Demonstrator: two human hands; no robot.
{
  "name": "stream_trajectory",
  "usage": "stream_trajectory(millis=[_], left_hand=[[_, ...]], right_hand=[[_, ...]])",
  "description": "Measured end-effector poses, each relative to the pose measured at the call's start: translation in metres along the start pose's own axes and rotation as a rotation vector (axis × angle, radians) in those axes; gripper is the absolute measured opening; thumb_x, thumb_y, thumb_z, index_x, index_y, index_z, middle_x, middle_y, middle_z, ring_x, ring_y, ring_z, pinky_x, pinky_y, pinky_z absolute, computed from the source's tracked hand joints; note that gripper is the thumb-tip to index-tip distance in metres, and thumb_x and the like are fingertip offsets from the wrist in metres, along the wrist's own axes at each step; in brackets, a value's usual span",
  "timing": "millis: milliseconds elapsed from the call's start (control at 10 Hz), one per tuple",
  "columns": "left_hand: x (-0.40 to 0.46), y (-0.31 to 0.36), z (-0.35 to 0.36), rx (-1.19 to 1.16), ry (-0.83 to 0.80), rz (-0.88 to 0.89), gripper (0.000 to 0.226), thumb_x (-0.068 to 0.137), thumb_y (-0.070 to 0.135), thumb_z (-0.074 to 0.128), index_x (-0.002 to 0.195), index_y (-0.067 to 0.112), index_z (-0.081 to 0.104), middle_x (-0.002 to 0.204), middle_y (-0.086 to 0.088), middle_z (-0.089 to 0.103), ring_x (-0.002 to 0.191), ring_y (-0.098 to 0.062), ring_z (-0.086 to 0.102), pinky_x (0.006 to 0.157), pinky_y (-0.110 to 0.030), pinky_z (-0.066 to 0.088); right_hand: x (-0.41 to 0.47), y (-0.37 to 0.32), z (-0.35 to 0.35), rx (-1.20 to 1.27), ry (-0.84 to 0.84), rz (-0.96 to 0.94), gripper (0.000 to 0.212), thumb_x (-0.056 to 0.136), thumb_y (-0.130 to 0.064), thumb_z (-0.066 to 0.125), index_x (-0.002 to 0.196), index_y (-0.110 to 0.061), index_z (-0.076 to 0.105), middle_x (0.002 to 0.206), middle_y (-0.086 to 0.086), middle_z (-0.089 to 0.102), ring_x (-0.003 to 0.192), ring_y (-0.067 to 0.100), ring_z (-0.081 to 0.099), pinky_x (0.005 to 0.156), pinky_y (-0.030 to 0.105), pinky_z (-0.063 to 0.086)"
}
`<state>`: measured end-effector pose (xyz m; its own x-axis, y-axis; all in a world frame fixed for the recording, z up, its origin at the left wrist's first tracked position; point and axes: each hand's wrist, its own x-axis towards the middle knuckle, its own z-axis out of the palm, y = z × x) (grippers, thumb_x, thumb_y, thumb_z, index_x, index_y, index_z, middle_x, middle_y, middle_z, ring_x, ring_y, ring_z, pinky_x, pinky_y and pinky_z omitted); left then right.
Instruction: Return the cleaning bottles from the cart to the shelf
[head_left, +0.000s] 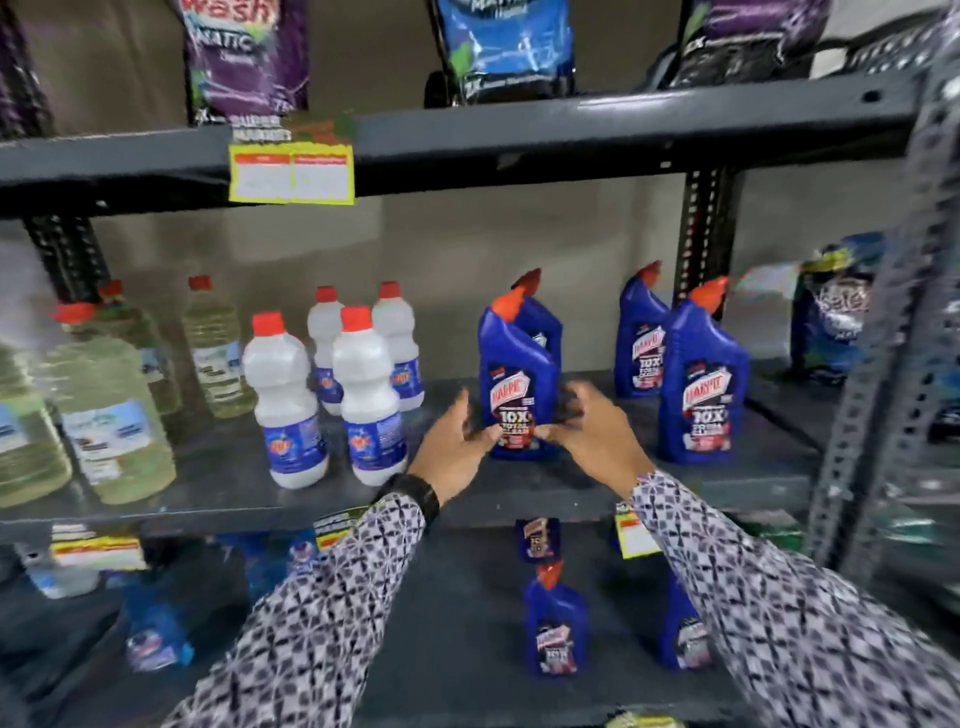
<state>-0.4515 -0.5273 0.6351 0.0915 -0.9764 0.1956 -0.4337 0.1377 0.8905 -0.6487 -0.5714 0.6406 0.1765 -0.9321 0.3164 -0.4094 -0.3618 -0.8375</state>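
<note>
A blue toilet-cleaner bottle (514, 374) with a red angled cap stands upright on the middle shelf (218, 493), with a second one close behind it. My left hand (454, 447) and my right hand (592, 426) reach to its lower front, fingertips at the label, fingers spread and blurred. Whether they grip it or only touch it is unclear. Two more blue bottles (701, 379) stand to the right on the same shelf. The cart is out of view.
Several white bottles with red caps (363, 395) stand left of my hands, and yellowish liquid bottles (114, 405) further left. Detergent pouches (244, 52) sit on the top shelf. Blue bottles (556, 623) stand on the lower shelf. A perforated metal upright (893, 338) rises at right.
</note>
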Motion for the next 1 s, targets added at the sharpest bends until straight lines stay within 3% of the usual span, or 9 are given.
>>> stream_trajectory(millis=[100, 200, 300, 400, 500, 600, 800, 900, 1000], left_hand=[[0.006, 0.002, 0.008, 0.062, 0.056, 0.04, 0.042, 0.097, 0.016, 0.071, 0.138, 0.012, 0.061, 0.132, -0.013, 0.073, 0.115, -0.024, 0.071, 0.109, -0.045, 0.055], [0.007, -0.001, 0.012, 0.005, 0.071, 0.057, 0.047, 0.091, 0.018, 0.078, 0.136, 0.012, 0.065, 0.124, -0.011, 0.075, 0.11, -0.023, 0.074, 0.1, -0.041, 0.061], [0.004, -0.004, 0.016, -0.056, 0.057, 0.056, 0.052, 0.087, 0.02, 0.084, 0.135, 0.012, 0.064, 0.12, -0.009, 0.076, 0.107, -0.022, 0.075, 0.094, -0.034, 0.062], [0.003, -0.008, 0.017, -0.071, 0.045, 0.075, 0.06, 0.083, 0.02, 0.086, 0.138, 0.011, 0.063, 0.121, -0.01, 0.076, 0.11, -0.024, 0.076, 0.088, -0.027, 0.064], [0.001, -0.007, 0.016, -0.094, 0.022, 0.073, 0.061, 0.082, 0.012, 0.087, 0.138, 0.01, 0.063, 0.12, -0.011, 0.077, 0.108, -0.025, 0.078, 0.079, -0.02, 0.064], [0.0, -0.008, 0.017, -0.087, 0.022, 0.091, 0.063, 0.081, 0.011, 0.088, 0.139, 0.011, 0.063, 0.119, -0.009, 0.078, 0.101, -0.018, 0.079, 0.078, -0.019, 0.064], [0.002, -0.013, 0.019, -0.083, 0.04, 0.088, 0.068, 0.08, 0.014, 0.089, 0.142, 0.011, 0.061, 0.122, -0.009, 0.078, 0.11, -0.026, 0.078, 0.091, -0.03, 0.065], [-0.001, -0.01, 0.016, -0.056, 0.019, 0.082, 0.071, 0.081, 0.015, 0.088, 0.146, 0.012, 0.059, 0.125, -0.008, 0.077, 0.111, -0.024, 0.077, 0.092, -0.03, 0.065], [-0.01, 0.0, 0.019, -0.055, 0.116, 0.134, 0.074, 0.088, 0.02, 0.082, 0.155, 0.017, 0.049, 0.136, -0.005, 0.071, 0.117, -0.013, 0.073, 0.086, -0.018, 0.062]], right_hand=[[0.011, 0.005, -0.001, -0.044, -0.055, -0.054, 0.051, 0.084, -0.02, 0.084, 0.129, -0.018, 0.06, 0.124, 0.003, 0.074, 0.11, 0.018, 0.072, 0.098, 0.04, 0.058], [0.01, 0.014, -0.01, -0.005, -0.083, -0.071, 0.047, 0.088, -0.018, 0.08, 0.131, -0.017, 0.06, 0.12, -0.002, 0.073, 0.102, 0.007, 0.071, 0.09, 0.03, 0.061], [0.002, 0.022, -0.021, 0.011, -0.11, -0.088, 0.049, 0.09, -0.021, 0.077, 0.135, -0.015, 0.057, 0.123, -0.002, 0.072, 0.105, 0.005, 0.07, 0.083, 0.02, 0.06], [-0.005, 0.027, -0.026, 0.027, -0.105, -0.11, 0.051, 0.092, -0.022, 0.076, 0.138, -0.014, 0.055, 0.128, 0.003, 0.071, 0.115, 0.013, 0.069, 0.093, 0.03, 0.06], [-0.01, 0.03, -0.026, 0.032, -0.083, -0.125, 0.05, 0.094, -0.02, 0.074, 0.14, -0.012, 0.054, 0.13, 0.005, 0.071, 0.115, 0.014, 0.069, 0.088, 0.024, 0.057], [-0.013, 0.029, -0.025, 0.02, -0.069, -0.129, 0.049, 0.096, -0.021, 0.071, 0.141, -0.013, 0.053, 0.132, 0.004, 0.069, 0.113, 0.011, 0.066, 0.085, 0.018, 0.054], [-0.015, 0.031, -0.025, 0.024, -0.063, -0.119, 0.048, 0.098, -0.02, 0.069, 0.142, -0.014, 0.052, 0.135, 0.006, 0.068, 0.115, 0.009, 0.064, 0.083, 0.015, 0.052], [-0.022, 0.026, -0.025, 0.015, -0.062, -0.086, 0.052, 0.097, -0.02, 0.069, 0.146, -0.014, 0.05, 0.135, 0.006, 0.069, 0.115, 0.011, 0.065, 0.089, 0.022, 0.058], [-0.039, 0.026, -0.037, 0.007, 0.112, -0.082, 0.057, 0.096, -0.021, 0.071, 0.149, -0.019, 0.051, 0.129, 0.0, 0.07, 0.109, 0.008, 0.068, 0.1, 0.034, 0.058]])
